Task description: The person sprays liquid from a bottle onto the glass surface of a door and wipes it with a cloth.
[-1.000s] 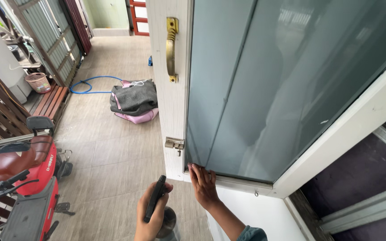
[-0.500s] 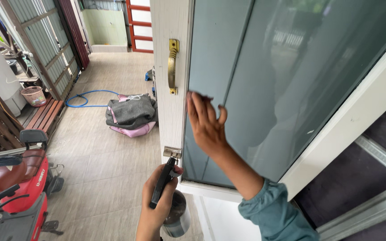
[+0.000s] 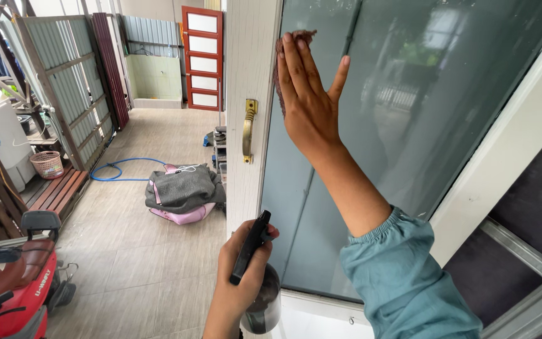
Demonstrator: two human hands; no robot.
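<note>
Glass pane (image 3: pixel 377 125) edge, right hand (image 3: pixel 308 100) pressing cloth (image 3: pixel 278 69)

The right hand (image 3: pixel 309 100) lies flat, fingers spread, pressing a dark brown cloth (image 3: pixel 281 63) against the frosted glass pane (image 3: pixel 403 125) of a white door (image 3: pixel 248 63), right of its brass handle (image 3: pixel 248 130). Nearer, the left hand (image 3: pixel 241 276) grips a spray bottle (image 3: pixel 261 301) with a black trigger.

Red scooter (image 3: pixel 14 282) at lower left, blue hose (image 3: pixel 115 169) on tiled floor, pink basket (image 3: pixel 47 164), red-framed door (image 3: pixel 202 58)
</note>
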